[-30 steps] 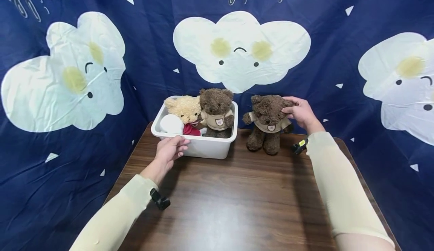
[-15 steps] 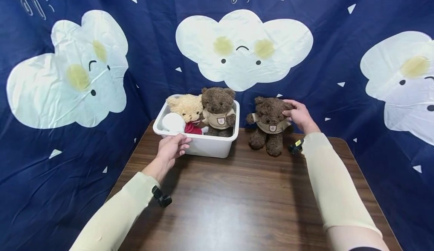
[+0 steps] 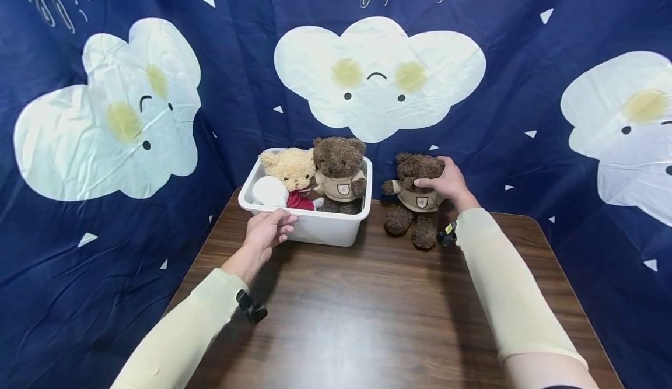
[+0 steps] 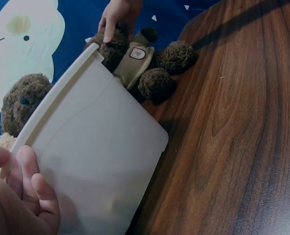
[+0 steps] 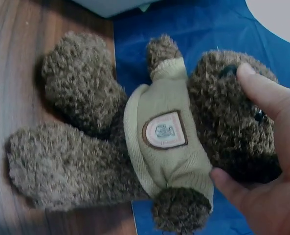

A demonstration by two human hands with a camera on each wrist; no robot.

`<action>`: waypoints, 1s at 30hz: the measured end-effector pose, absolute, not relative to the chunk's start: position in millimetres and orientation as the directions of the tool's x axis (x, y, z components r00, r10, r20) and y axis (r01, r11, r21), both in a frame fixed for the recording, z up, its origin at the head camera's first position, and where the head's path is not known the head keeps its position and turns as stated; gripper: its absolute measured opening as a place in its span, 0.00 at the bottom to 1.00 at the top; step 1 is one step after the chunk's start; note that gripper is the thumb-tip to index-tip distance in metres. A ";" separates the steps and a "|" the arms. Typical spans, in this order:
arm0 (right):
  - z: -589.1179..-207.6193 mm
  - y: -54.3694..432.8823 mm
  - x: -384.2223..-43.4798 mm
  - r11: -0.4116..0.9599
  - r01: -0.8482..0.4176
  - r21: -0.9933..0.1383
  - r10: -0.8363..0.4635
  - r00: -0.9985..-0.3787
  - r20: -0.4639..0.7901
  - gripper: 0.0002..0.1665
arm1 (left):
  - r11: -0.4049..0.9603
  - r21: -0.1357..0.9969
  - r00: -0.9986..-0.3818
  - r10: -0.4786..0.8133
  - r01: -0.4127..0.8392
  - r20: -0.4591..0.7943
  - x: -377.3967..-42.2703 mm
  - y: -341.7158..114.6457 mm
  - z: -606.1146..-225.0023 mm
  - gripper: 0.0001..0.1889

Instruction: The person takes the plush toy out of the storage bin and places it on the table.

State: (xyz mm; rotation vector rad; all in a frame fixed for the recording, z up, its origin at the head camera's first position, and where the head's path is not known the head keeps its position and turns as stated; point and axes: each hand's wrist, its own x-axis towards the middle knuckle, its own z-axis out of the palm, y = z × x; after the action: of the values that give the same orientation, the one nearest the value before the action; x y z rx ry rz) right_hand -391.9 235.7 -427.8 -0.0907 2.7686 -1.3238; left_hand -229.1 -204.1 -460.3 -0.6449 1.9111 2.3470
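My left hand (image 3: 265, 232) pinches the front rim of a white plastic tub (image 3: 326, 230), thumb over the edge and fingers against the outer wall. Inside the tub sit a cream teddy bear (image 3: 293, 167), a brown teddy bear (image 3: 336, 158) in a beige sweater, and a round white thing (image 3: 270, 191) beside red cloth (image 3: 300, 201). Right of the tub, a second brown teddy bear (image 3: 422, 201) in a beige sweater with a badge stands on the table. My right hand (image 3: 450, 184) grips its head, the thumb across its face in the right wrist view.
The brown wooden table (image 3: 336, 307) runs back to a dark blue cloth (image 3: 231, 74) printed with white clouds, which hangs behind and at both sides. The tub stands near the table's back left corner.
My right hand has shifted from the side of the standing bear's head to across its face, the thumb now further left. The left hand stays on the tub rim.
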 end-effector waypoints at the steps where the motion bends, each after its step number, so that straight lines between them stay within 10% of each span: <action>1: -427.8 234.2 -392.0 0.629 -0.021 -0.777 -0.076 -0.997 -0.034 0.64 | -0.236 0.926 -0.912 -0.221 -0.294 -0.346 -229.2 -204.1 -460.3 0.07; 13: -439.5 236.9 -393.4 0.409 0.077 -0.909 0.102 -0.994 -0.039 0.47 | -0.232 0.931 -0.917 -0.221 -0.282 -0.332 -229.4 -204.7 -461.3 0.07; 30: -434.9 255.2 -398.3 0.333 0.118 -0.935 -0.017 -0.991 -0.131 0.50 | -0.234 0.931 -0.921 -0.209 -0.280 -0.330 -229.2 -204.1 -459.6 0.07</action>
State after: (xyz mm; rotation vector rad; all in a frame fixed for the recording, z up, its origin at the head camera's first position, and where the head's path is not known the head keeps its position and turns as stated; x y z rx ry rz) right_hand -398.3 255.2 -434.9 0.0937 2.4675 -1.7470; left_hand -229.2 -204.1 -459.6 -0.6126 1.9143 2.3530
